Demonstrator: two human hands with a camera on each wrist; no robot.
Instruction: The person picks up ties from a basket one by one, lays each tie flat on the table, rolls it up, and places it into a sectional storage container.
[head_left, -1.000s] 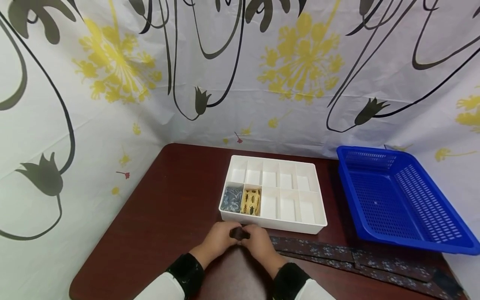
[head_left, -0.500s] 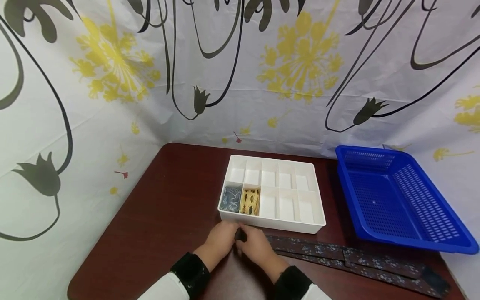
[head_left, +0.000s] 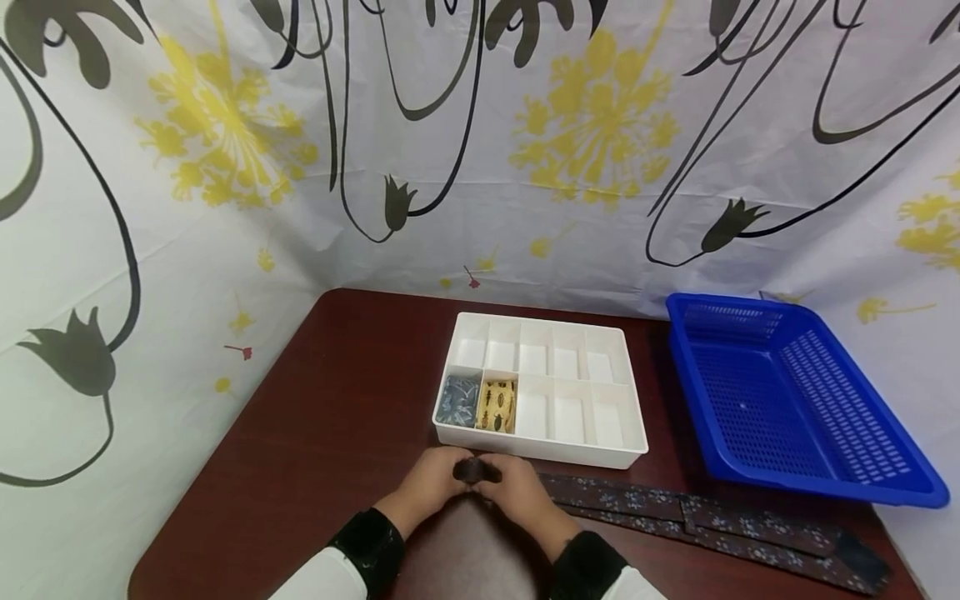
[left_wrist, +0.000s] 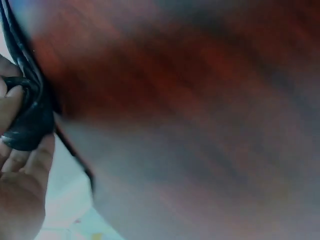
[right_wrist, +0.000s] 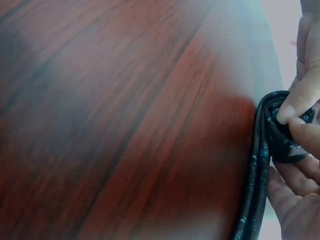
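Observation:
A dark necktie (head_left: 757,527) with small blue-white flowers lies stretched along the table to the right. Its near end is wound into a small roll (head_left: 474,472) between both hands, in front of the white box. My left hand (head_left: 431,483) grips the roll's left side. On the right side, my right hand (head_left: 519,492) pinches it with thumb and fingers. The right wrist view shows the coil (right_wrist: 280,137) with two layers of tie running down from it. Only a part of the dark roll (left_wrist: 35,127) appears at the left edge of the left wrist view.
The white divided box (head_left: 540,448) stands just beyond the hands. Two of its front compartments hold a blue-grey patterned roll (head_left: 459,402) and a yellow insect-patterned roll (head_left: 497,406). A blue basket (head_left: 825,492) stands at right, and a patterned cloth (head_left: 450,125) hangs behind the table.
The necktie's far end has slid left toward the hands. Half a second ago the hands were closer together over the roll; now they are slightly apart with more of it showing.

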